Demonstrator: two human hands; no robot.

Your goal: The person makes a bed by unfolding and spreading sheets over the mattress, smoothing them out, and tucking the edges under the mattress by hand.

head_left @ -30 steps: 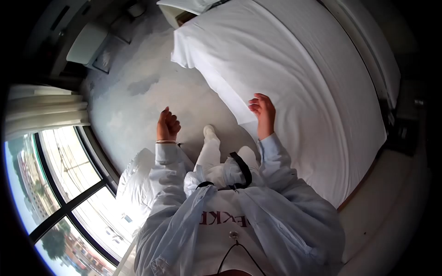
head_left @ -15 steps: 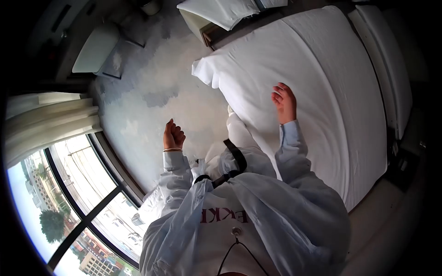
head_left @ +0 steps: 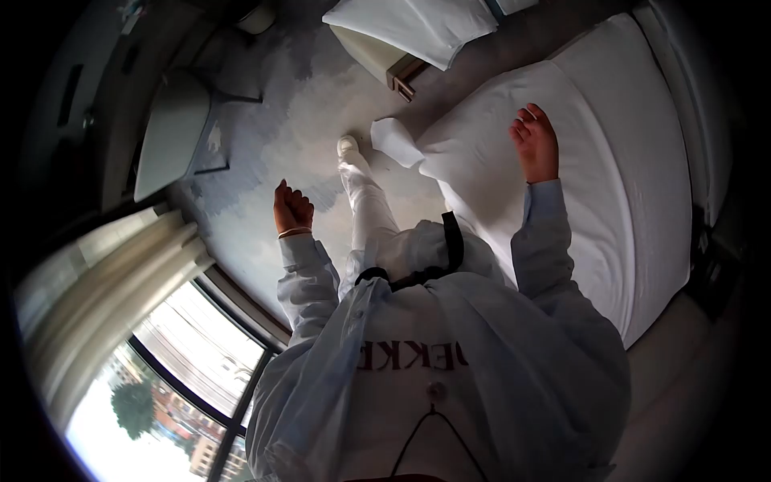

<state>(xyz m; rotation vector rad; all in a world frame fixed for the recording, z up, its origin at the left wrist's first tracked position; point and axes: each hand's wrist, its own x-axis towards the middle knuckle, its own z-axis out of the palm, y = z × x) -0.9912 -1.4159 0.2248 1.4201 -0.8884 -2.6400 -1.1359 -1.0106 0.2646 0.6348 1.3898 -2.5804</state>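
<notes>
Walking seems the present step, the left hand (head_left: 294, 210) balled over the mottled grey carpet (head_left: 269, 165), the right hand (head_left: 536, 145) loosely curled above the wrinkled white fabric sheet (head_left: 598, 189) at right, which touching would call for reaching down.

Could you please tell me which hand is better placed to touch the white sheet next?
Probably the right hand: it appears over the white sheet, loosely curled, with nothing visible in it. The left hand is more tightly curled and appears over the floor, farther from the sheet.
</notes>
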